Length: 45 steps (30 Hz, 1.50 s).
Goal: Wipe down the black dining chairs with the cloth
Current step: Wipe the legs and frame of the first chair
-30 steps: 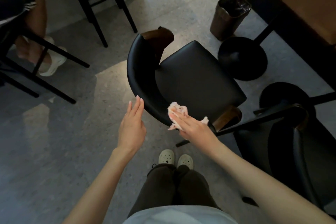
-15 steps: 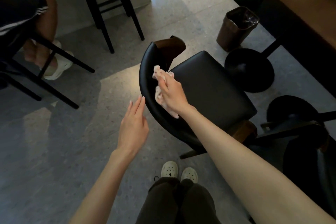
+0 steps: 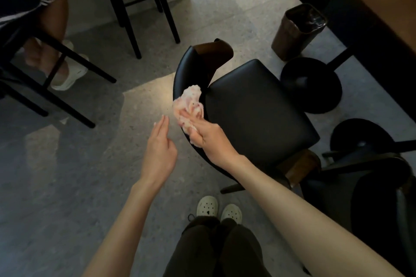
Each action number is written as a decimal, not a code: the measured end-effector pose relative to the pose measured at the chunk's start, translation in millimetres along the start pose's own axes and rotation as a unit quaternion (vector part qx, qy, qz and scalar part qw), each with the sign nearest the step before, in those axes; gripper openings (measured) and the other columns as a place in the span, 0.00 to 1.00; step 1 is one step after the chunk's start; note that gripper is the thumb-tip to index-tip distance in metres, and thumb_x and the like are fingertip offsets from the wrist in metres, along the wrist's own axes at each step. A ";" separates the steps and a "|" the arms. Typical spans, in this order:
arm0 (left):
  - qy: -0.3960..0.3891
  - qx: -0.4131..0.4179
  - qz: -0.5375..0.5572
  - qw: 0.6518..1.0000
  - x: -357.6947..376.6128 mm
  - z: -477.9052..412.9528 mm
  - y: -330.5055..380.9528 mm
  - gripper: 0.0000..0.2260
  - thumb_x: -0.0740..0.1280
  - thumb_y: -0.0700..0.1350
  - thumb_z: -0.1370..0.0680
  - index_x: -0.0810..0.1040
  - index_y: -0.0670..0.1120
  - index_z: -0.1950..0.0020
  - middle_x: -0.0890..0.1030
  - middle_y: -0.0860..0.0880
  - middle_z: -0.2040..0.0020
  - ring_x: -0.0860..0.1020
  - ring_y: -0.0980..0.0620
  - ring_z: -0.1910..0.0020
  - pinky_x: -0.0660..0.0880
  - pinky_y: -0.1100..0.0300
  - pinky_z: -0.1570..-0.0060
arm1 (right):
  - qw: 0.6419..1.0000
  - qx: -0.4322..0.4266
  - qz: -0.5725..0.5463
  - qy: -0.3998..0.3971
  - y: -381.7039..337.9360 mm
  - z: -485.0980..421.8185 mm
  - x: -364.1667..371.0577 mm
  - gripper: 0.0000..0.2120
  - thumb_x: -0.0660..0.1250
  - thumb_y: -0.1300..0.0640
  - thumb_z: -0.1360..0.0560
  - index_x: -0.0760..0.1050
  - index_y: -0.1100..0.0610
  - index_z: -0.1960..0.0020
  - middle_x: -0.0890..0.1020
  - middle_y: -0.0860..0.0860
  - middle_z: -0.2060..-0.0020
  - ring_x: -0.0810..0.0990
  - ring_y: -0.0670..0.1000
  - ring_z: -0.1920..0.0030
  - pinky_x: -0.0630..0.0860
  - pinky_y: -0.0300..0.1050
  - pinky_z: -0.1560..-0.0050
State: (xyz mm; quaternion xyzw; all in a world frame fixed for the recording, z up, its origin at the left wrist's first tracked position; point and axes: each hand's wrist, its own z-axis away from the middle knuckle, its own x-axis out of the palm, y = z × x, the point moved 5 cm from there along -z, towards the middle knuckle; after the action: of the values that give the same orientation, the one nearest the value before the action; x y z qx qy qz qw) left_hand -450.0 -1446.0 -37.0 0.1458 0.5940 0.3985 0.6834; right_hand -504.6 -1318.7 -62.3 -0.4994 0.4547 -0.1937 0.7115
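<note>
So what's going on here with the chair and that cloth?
A person is wiping down a black dining chair. Their right hand holds a pinkish cloth pressed against the chair's curved backrest. The left hand hovers open beside the chair and touches nothing. A second black chair stands at the lower right, with no hand on it.

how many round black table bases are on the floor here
2. One base lies beyond the black chair, beside the bin. The other base is further right, partly behind a second chair. More may lie out of frame.
</note>
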 end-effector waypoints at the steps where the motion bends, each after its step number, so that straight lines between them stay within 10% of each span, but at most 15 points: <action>1: -0.004 0.001 0.008 1.000 0.8 -0.3 2.2 0.26 0.54 0.32 0.20 0.56 0.43 0.22 0.57 0.50 0.22 0.52 0.55 0.23 0.47 0.65 0.27 | 1.000 -0.012 0.018 -0.017 -2.6 16.4 -2.6 0.20 0.59 0.56 0.18 0.68 0.56 0.27 0.72 0.52 0.30 0.68 0.48 0.28 0.68 0.47 0.30; 6: -0.039 -0.006 0.063 0.997 7.7 3.5 10.5 0.27 0.54 0.31 0.21 0.59 0.46 0.23 0.62 0.48 0.24 0.57 0.53 0.24 0.52 0.62 0.26 | 0.996 0.054 0.056 -0.049 -0.5 62.3 -39.4 0.14 0.61 0.57 0.20 0.75 0.56 0.63 0.75 0.44 0.68 0.72 0.40 0.64 0.66 0.38 0.59; 11: -0.057 -0.010 0.077 0.995 5.8 4.8 8.7 0.28 0.54 0.30 0.21 0.61 0.49 0.23 0.64 0.52 0.25 0.56 0.53 0.23 0.52 0.62 0.26 | 0.991 0.097 0.028 0.090 -15.1 37.5 -87.7 0.20 0.62 0.58 0.19 0.73 0.61 0.69 0.73 0.50 0.74 0.70 0.41 0.72 0.65 0.42 0.68; 15: -0.084 -0.030 0.079 0.993 2.2 3.8 7.1 0.26 0.56 0.33 0.20 0.62 0.51 0.24 0.70 0.47 0.28 0.75 0.60 0.38 0.70 0.69 0.39 | 0.997 0.047 0.033 0.045 -40.9 -37.7 -65.9 0.16 0.56 0.49 0.17 0.78 0.55 0.40 0.82 0.54 0.49 0.79 0.49 0.47 0.74 0.44 0.48; 18: -0.094 -0.057 0.107 0.988 2.4 3.3 0.4 0.24 0.58 0.35 0.20 0.67 0.54 0.26 0.80 0.55 0.48 0.73 0.60 0.68 0.67 0.73 0.70 | 0.995 0.005 0.097 -0.004 -31.5 -99.9 -30.0 0.21 0.53 0.52 0.16 0.65 0.56 0.26 0.65 0.56 0.26 0.59 0.54 0.24 0.55 0.46 0.25; 24: -0.115 -0.037 0.145 0.982 0.6 6.9 -9.5 0.24 0.58 0.32 0.22 0.72 0.52 0.30 0.74 0.56 0.33 0.75 0.63 0.54 0.67 0.79 0.57 | 0.987 -0.022 0.157 -0.006 -8.9 -108.2 2.8 0.19 0.54 0.58 0.16 0.65 0.57 0.26 0.57 0.53 0.22 0.46 0.54 0.22 0.44 0.49 0.23; 27: -0.039 -0.069 0.153 0.985 -10.1 9.7 -14.9 0.21 0.56 0.32 0.21 0.75 0.46 0.32 0.78 0.52 0.36 0.75 0.56 0.37 0.68 0.70 0.40 | 0.997 -0.016 0.076 -0.015 -13.2 -82.7 -0.9 0.18 0.56 0.56 0.16 0.68 0.56 0.27 0.64 0.50 0.25 0.54 0.51 0.23 0.54 0.45 0.24; 34: 0.014 -0.057 0.120 0.991 -20.0 15.5 -5.0 0.19 0.57 0.36 0.19 0.69 0.46 0.28 0.73 0.49 0.32 0.72 0.51 0.34 0.68 0.55 0.33 | 0.999 0.013 0.051 -0.010 -16.2 18.6 -12.0 0.17 0.56 0.56 0.17 0.73 0.57 0.31 0.75 0.48 0.33 0.68 0.40 0.33 0.62 0.28 0.41; 45: -0.055 0.104 -0.035 0.992 33.2 35.8 51.6 0.24 0.58 0.37 0.19 0.60 0.48 0.23 0.58 0.51 0.22 0.50 0.54 0.22 0.50 0.55 0.24 | 0.963 0.104 0.221 -0.110 2.7 153.1 -88.0 0.11 0.54 0.47 0.17 0.75 0.44 0.48 0.78 0.37 0.56 0.77 0.37 0.56 0.71 0.36 0.56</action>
State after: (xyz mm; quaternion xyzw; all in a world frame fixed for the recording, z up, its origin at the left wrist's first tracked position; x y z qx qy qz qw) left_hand -436.8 -1379.4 -16.3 0.2174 0.5988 0.3018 0.7093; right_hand -421.4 -1171.5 -11.3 -0.3278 0.4499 -0.0215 0.8304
